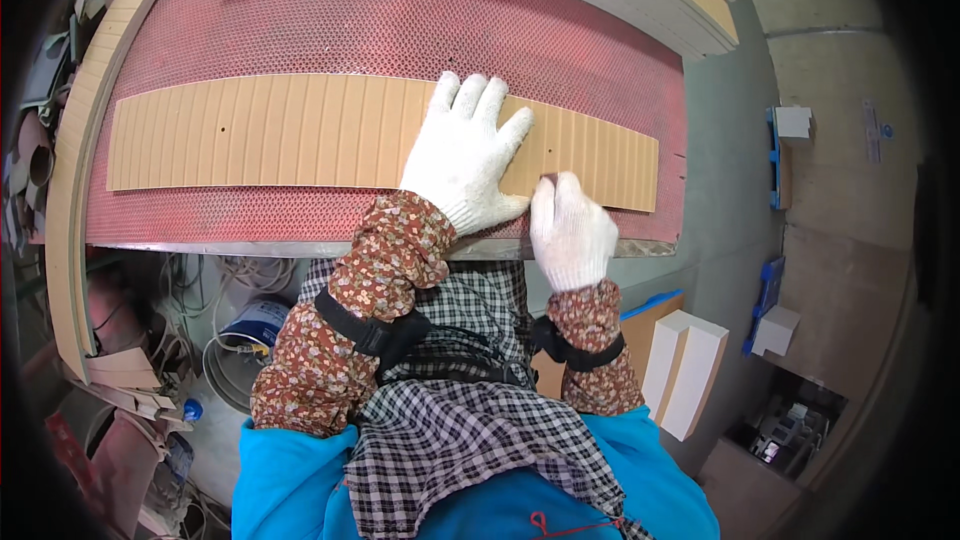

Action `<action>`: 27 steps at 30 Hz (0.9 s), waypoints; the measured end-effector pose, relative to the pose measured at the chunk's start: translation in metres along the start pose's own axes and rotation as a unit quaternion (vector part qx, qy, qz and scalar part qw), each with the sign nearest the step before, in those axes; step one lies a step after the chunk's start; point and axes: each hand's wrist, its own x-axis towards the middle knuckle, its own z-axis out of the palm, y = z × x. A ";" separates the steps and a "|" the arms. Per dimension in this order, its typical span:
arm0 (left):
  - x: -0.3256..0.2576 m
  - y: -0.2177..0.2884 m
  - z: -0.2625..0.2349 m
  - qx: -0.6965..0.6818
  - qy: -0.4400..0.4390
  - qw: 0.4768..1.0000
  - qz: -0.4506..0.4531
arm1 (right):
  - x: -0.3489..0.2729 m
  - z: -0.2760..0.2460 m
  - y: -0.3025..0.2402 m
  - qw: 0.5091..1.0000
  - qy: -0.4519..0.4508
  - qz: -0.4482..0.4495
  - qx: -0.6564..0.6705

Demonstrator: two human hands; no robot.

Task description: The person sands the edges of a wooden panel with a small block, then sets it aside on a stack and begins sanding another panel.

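Note:
A long tan grooved board (290,130) with thin white edges lies flat across the red mesh-covered tabletop (340,10). Two small dark holes show in its face. My left hand (465,155), in a white knit glove, rests flat on the board right of its middle, fingers spread. Beside it, at the near edge of the board, my gloved right hand (572,225) is closed. A sliver of something dark reddish-brown (548,177) shows at its fingertips, too small to name. Flower-patterned sleeves cover both forearms.
A long tan grooved strip (75,170) runs along the table's left side. White-and-tan boards (690,0) stand along the far edge. A blue-and-silver bucket (245,340) and cables are below left, beside scrap pieces. White blocks (685,370) lean below right.

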 end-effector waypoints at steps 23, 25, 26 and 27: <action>0.001 -0.002 -0.004 -0.009 -0.004 1.000 0.011 | 0.083 0.003 -0.010 0.996 -0.038 0.036 -0.071; 0.001 -0.003 -0.004 -0.001 -0.006 1.000 0.009 | 0.059 0.005 -0.006 0.998 -0.040 0.031 -0.042; 0.002 -0.002 -0.005 0.005 -0.009 1.000 0.009 | 0.044 0.005 -0.003 0.999 0.009 -0.005 -0.034; 0.002 -0.001 -0.005 0.004 -0.008 1.000 0.010 | 0.032 0.002 -0.003 1.000 0.010 -0.007 -0.027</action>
